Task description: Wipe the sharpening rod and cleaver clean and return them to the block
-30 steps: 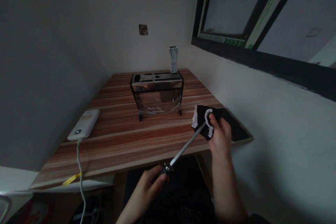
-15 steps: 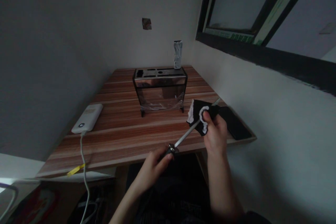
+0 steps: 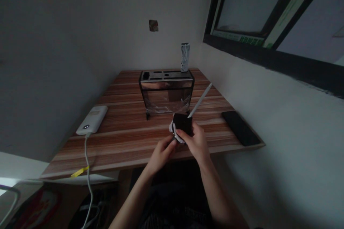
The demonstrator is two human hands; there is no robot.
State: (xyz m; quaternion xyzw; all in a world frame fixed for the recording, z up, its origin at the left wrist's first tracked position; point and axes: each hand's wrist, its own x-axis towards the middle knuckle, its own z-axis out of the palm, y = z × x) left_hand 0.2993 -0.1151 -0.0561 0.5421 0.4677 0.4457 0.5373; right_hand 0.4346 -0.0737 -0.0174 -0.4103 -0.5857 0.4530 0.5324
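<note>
My left hand (image 3: 162, 152) is closed round the handle end of a long, slim, pale metal rod (image 3: 200, 101); its dark handle is mostly hidden by my fingers. Whether it is a sharpening steel or a narrow knife I cannot tell. A black cloth with white edges (image 3: 183, 123) is wrapped about the rod close to the handle. My right hand (image 3: 197, 141) pinches this cloth, thumb on top. Beyond the cloth the bare rod slants up and to the right. Just behind my hands stands a knife block (image 3: 167, 86) with a slotted top and clear sides.
A patterned grey-white upright object (image 3: 185, 57) stands at the block's right end. On the wooden table (image 3: 120, 143) a white power bank (image 3: 92, 120) lies left, its cable (image 3: 87, 164) hanging over the front edge beside a yellow tag (image 3: 80, 171). A black phone (image 3: 240, 127) lies right, near the wall.
My right hand and the cloth have slid down the rod from near its tip to near the handle. The rod now points more steeply upward, and its far end is bare.
</note>
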